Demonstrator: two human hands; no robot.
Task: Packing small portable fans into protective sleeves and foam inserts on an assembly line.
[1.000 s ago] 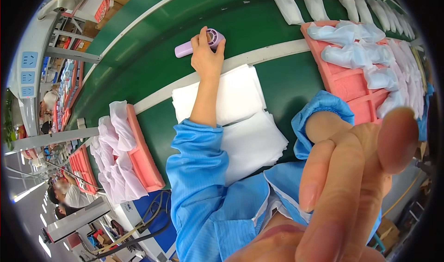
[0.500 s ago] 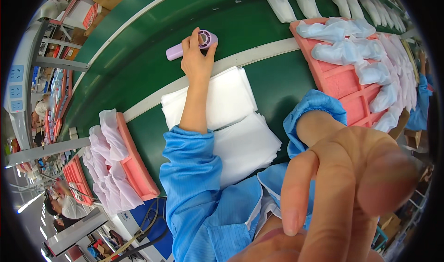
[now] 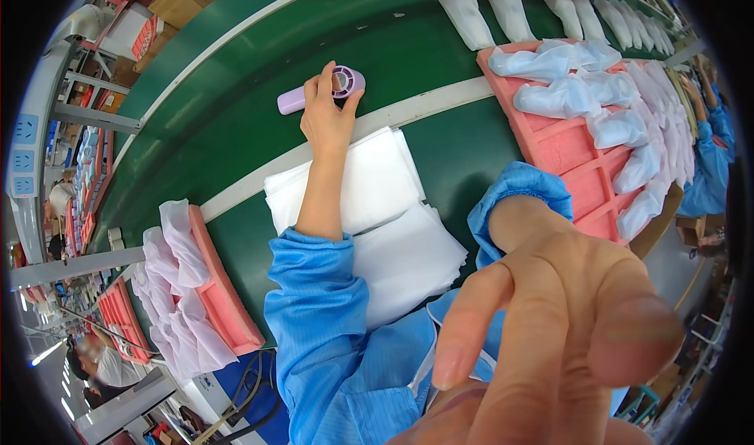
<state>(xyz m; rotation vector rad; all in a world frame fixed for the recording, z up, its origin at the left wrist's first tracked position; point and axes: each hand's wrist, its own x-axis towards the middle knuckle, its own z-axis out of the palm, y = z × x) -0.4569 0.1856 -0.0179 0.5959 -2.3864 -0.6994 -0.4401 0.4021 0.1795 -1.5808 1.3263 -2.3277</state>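
A light purple handheld fan (image 3: 291,102) with a round caged head lies over the green conveyor belt. My left hand (image 3: 325,123) grips it at the head, fingers on one side and thumb on the other. Whether the fan touches the belt I cannot tell. Below my left forearm, two overlapping stacks of thin white sleeves or sheets, an upper stack (image 3: 377,182) and a lower stack (image 3: 408,256), lie on the green table. Large and close in view, my right hand (image 3: 561,303) is raised with its fingers stretched out and nothing visible in them.
At right, a pink compartment tray (image 3: 550,150) bears several wrapped items in bluish and whitish bags. Another pink tray (image 3: 228,288) with white-wrapped items stands at left. Several white-bagged items (image 3: 463,13) lie along the belt's far right. Other people are at the edges.
The whole view has shifted slightly. My right hand has moved a little to the left, fingers still stretched. The left hand keeps its hold on the fan.
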